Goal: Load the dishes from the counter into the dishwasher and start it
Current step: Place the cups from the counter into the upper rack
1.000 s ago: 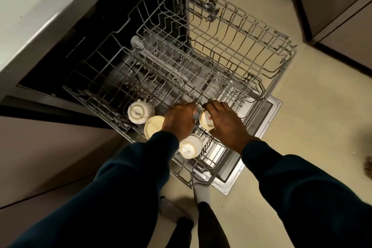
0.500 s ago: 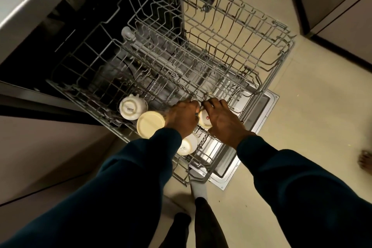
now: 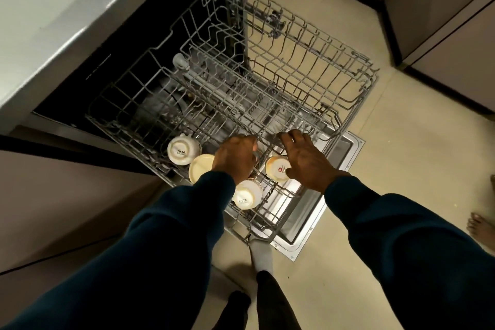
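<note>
The grey wire upper rack (image 3: 356, 80) of the dishwasher is pulled out over the open door (image 3: 302, 233). Several cream cups stand upside down along its near side: one marked SISTA (image 3: 183, 152) at the left, a plain one (image 3: 201, 169) beside it, another SISTA cup (image 3: 246, 194) nearest me, and one with a red logo (image 3: 277, 169). My left hand (image 3: 235, 158) and my right hand (image 3: 305, 159) reach into the rack on either side of the red-logo cup. Their fingers curl over a wire bar of the rack; the left fingertips are hidden.
A grey countertop (image 3: 53, 21) overhangs the dishwasher at the left. Cabinet fronts (image 3: 442, 35) line the right side. Another person's bare foot (image 3: 482, 228) stands on the beige floor at the right edge. My own socked foot (image 3: 262, 257) is under the door's corner.
My hands have spread apart from the middle, uncovering the red-logo cup between them. The view has tilted slightly.
</note>
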